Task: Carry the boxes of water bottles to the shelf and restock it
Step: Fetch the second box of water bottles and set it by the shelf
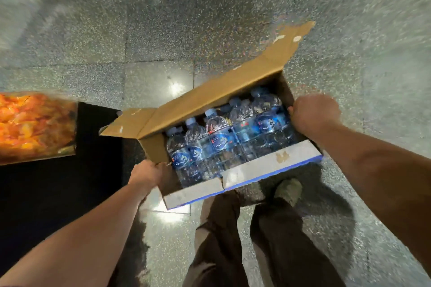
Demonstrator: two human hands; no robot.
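Observation:
An open cardboard box [210, 98] hangs in the air in front of me, tilted, its long far flap raised. Inside stand several clear water bottles [219, 137] with blue labels and pale blue caps. My left hand [147, 173] grips the box's near-left end wall. My right hand [313, 113] grips the far-right end wall. The white near flap with a blue edge [256, 170] folds outward toward me. No shelf is in view.
Speckled grey tiled floor [163, 42] lies all around, blurred by motion. At the left sits a dark surface [46, 193] with an orange packaged item [35, 126] on it. My legs and one shoe [289, 190] show below the box.

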